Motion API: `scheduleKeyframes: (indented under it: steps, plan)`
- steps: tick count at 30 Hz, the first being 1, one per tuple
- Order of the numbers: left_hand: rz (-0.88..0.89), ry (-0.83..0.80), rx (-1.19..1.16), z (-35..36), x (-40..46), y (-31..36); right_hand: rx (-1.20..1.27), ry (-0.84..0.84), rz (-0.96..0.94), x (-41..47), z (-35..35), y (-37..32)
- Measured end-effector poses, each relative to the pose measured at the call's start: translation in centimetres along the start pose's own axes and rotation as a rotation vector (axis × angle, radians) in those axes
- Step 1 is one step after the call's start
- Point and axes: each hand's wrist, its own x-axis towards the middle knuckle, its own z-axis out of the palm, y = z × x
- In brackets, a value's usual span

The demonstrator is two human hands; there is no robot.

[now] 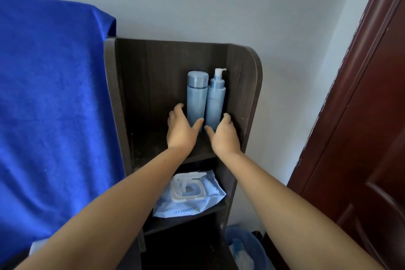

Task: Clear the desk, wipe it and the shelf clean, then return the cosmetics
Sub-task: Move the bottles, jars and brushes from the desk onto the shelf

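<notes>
Bottles (206, 98) stood upright, side by side, dead ahead between left hand (180, 128) and right hand (223, 135); both hands spread, cupping, equally near

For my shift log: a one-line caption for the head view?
Both hands reach around two blue bottles on the dark shelf.

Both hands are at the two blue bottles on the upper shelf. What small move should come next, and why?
Probably draw both hands back. The capped bottle and pump bottle already stand upright, side by side, on the shelf; the left hand and right hand flank them with fingers spread, apparently not gripping.
</notes>
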Motion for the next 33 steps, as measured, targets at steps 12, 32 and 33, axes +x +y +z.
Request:
scheduleKeyframes:
  steps: [12, 32, 33]
  plan:
    - [0.085, -0.082, -0.079, -11.6, -18.9, -12.7, 0.148, -0.196, -0.497, -16.6, 5.5, 2.4]
    - [-0.497, -0.085, 0.23, -22.9, -23.8, -35.3, -0.1, -0.697, -0.259, -29.0, 31.6, -1.8]
    - [-0.504, -0.087, 0.231, -22.9, -23.5, -35.4, -0.111, -0.687, -0.272, -28.9, 31.8, -1.6]
